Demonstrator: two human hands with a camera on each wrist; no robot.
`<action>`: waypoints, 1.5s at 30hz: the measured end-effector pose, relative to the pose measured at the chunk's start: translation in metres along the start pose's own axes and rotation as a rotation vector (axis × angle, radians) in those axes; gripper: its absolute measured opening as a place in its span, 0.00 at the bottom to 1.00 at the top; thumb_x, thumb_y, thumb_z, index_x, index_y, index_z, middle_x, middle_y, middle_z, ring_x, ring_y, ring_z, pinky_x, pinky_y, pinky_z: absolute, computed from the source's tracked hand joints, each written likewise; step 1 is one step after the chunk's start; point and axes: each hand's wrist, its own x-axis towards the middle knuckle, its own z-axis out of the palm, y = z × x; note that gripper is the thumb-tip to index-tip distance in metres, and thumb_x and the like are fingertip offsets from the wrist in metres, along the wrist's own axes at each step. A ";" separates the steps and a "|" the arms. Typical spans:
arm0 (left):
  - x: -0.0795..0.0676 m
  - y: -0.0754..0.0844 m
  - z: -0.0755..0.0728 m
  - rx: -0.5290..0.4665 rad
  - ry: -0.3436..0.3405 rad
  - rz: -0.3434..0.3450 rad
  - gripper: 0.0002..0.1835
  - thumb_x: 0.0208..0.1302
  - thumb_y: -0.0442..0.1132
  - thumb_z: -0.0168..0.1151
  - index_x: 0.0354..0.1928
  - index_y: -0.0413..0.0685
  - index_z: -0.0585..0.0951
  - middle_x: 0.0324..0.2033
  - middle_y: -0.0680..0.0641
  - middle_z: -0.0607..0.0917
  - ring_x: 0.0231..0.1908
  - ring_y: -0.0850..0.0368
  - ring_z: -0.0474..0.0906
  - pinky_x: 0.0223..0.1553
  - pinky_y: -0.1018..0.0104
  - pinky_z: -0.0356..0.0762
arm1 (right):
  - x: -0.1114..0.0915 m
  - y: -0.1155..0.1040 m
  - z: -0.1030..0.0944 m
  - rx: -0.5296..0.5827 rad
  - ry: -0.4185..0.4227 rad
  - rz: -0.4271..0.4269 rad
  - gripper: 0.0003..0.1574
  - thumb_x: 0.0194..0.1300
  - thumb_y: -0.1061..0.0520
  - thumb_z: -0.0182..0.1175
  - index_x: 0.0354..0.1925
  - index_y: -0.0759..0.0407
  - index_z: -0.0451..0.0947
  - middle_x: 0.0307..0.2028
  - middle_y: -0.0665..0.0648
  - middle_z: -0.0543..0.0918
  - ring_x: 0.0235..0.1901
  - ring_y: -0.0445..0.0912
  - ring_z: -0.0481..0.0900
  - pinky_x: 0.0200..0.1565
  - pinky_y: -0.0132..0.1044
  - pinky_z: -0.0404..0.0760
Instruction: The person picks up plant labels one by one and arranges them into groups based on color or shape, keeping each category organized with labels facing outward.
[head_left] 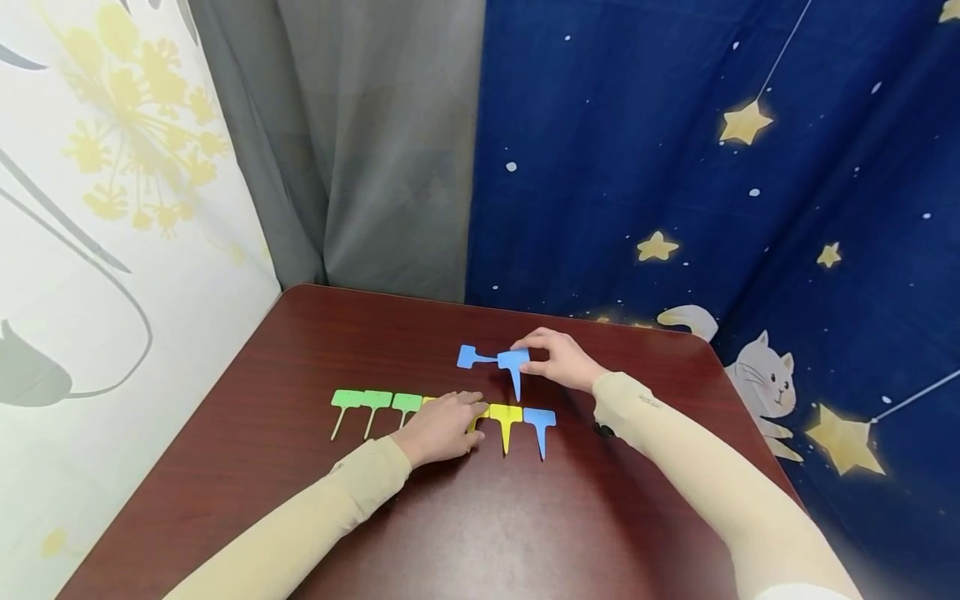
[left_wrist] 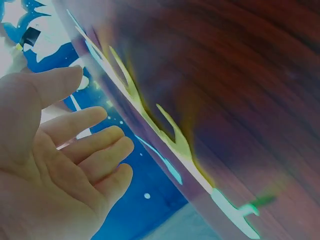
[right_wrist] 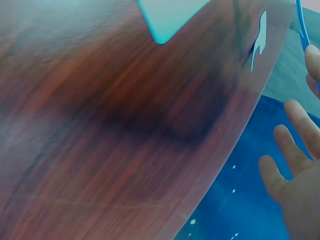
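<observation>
Between thumb and fingers, my right hand [head_left: 558, 358] pinches a blue T-shaped plant label [head_left: 514, 360], its stem pointing down. Another blue plant label [head_left: 467, 357] lies sideways just left of it. Nearer the body runs a row of labels: green plant labels [head_left: 378, 400] on the left, yellow plant labels [head_left: 506, 413] in the middle and one blue plant label [head_left: 539, 418] at the right end. My left hand [head_left: 442, 427] reaches over the yellow part, partly hiding it. In the left wrist view its fingers [left_wrist: 107, 140] are extended and relaxed, holding nothing.
The dark red-brown wooden table [head_left: 480, 533] carries all the labels. Behind it hang a grey curtain [head_left: 405, 150] and a blue starry curtain [head_left: 600, 167]. A white patterned wall covering [head_left: 112, 275] borders the left side.
</observation>
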 end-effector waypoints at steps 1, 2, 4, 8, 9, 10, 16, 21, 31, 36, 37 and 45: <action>0.002 0.002 0.000 -0.001 0.002 0.008 0.27 0.69 0.49 0.64 0.66 0.46 0.78 0.68 0.42 0.74 0.69 0.47 0.68 0.68 0.52 0.64 | -0.004 0.002 -0.001 -0.007 0.001 0.005 0.24 0.67 0.44 0.68 0.60 0.42 0.82 0.56 0.44 0.77 0.58 0.49 0.75 0.56 0.50 0.77; 0.003 0.005 0.000 0.001 0.004 0.014 0.27 0.70 0.50 0.63 0.66 0.47 0.78 0.68 0.42 0.74 0.69 0.48 0.68 0.68 0.53 0.65 | -0.008 0.003 -0.002 -0.006 0.003 0.008 0.24 0.67 0.44 0.68 0.60 0.42 0.82 0.56 0.44 0.76 0.58 0.49 0.75 0.56 0.50 0.77; 0.007 0.010 0.001 0.010 0.013 0.028 0.27 0.70 0.50 0.63 0.66 0.47 0.78 0.68 0.42 0.74 0.68 0.48 0.68 0.68 0.53 0.65 | -0.017 0.008 -0.005 -0.004 0.010 0.017 0.23 0.66 0.44 0.68 0.59 0.40 0.82 0.57 0.44 0.76 0.58 0.47 0.74 0.55 0.49 0.77; 0.017 0.020 0.004 0.033 0.015 0.051 0.27 0.70 0.50 0.63 0.67 0.47 0.78 0.68 0.43 0.73 0.69 0.48 0.68 0.68 0.54 0.66 | -0.034 0.016 -0.008 0.012 0.021 0.037 0.22 0.66 0.44 0.69 0.58 0.39 0.83 0.57 0.44 0.75 0.58 0.48 0.74 0.55 0.49 0.76; 0.019 0.023 0.004 0.036 0.013 0.056 0.27 0.70 0.50 0.63 0.67 0.47 0.78 0.68 0.43 0.73 0.69 0.48 0.68 0.68 0.55 0.66 | -0.038 0.018 -0.008 0.010 0.021 0.042 0.22 0.66 0.43 0.69 0.58 0.39 0.83 0.58 0.44 0.75 0.58 0.48 0.74 0.56 0.49 0.76; 0.021 0.025 0.005 0.035 0.008 0.056 0.27 0.70 0.50 0.63 0.67 0.47 0.77 0.69 0.43 0.73 0.69 0.48 0.67 0.68 0.55 0.66 | -0.042 0.020 -0.009 0.010 0.020 0.047 0.23 0.66 0.43 0.69 0.58 0.39 0.83 0.58 0.44 0.75 0.59 0.48 0.73 0.56 0.50 0.76; 0.029 0.035 0.009 0.032 -0.028 0.082 0.28 0.71 0.51 0.62 0.68 0.48 0.77 0.70 0.43 0.71 0.71 0.47 0.65 0.69 0.54 0.64 | -0.063 0.027 -0.008 -0.012 0.003 0.049 0.25 0.66 0.42 0.68 0.60 0.43 0.82 0.62 0.50 0.74 0.60 0.48 0.72 0.59 0.53 0.74; 0.031 0.037 0.016 0.047 -0.068 0.125 0.30 0.73 0.53 0.59 0.70 0.47 0.74 0.72 0.42 0.68 0.73 0.46 0.61 0.71 0.54 0.60 | -0.080 0.034 -0.007 -0.011 -0.004 0.060 0.26 0.65 0.42 0.68 0.60 0.43 0.82 0.64 0.58 0.74 0.61 0.50 0.72 0.60 0.54 0.73; 0.043 0.056 0.024 0.082 -0.072 0.149 0.33 0.74 0.55 0.55 0.73 0.45 0.70 0.73 0.42 0.66 0.73 0.47 0.61 0.71 0.57 0.59 | -0.111 0.049 -0.002 -0.007 0.017 0.112 0.24 0.63 0.40 0.70 0.58 0.36 0.83 0.62 0.53 0.75 0.60 0.50 0.72 0.59 0.55 0.73; 0.051 0.065 0.028 0.090 -0.069 0.140 0.33 0.74 0.56 0.56 0.72 0.44 0.71 0.72 0.42 0.68 0.72 0.49 0.63 0.71 0.59 0.60 | -0.121 0.054 0.004 -0.002 0.010 0.116 0.24 0.63 0.41 0.70 0.58 0.36 0.83 0.62 0.52 0.75 0.61 0.51 0.72 0.59 0.54 0.72; 0.052 0.066 0.029 0.094 -0.068 0.139 0.32 0.74 0.56 0.56 0.72 0.44 0.71 0.72 0.42 0.68 0.72 0.49 0.63 0.70 0.60 0.60 | -0.122 0.054 0.004 -0.005 0.012 0.113 0.24 0.63 0.41 0.70 0.58 0.36 0.83 0.62 0.52 0.75 0.61 0.51 0.72 0.59 0.54 0.72; 0.054 0.066 0.035 0.101 -0.050 0.153 0.30 0.73 0.54 0.58 0.69 0.44 0.74 0.70 0.43 0.71 0.70 0.50 0.66 0.69 0.60 0.64 | -0.132 0.059 0.009 -0.067 0.032 0.086 0.23 0.63 0.46 0.72 0.57 0.38 0.84 0.63 0.54 0.74 0.62 0.52 0.70 0.60 0.56 0.72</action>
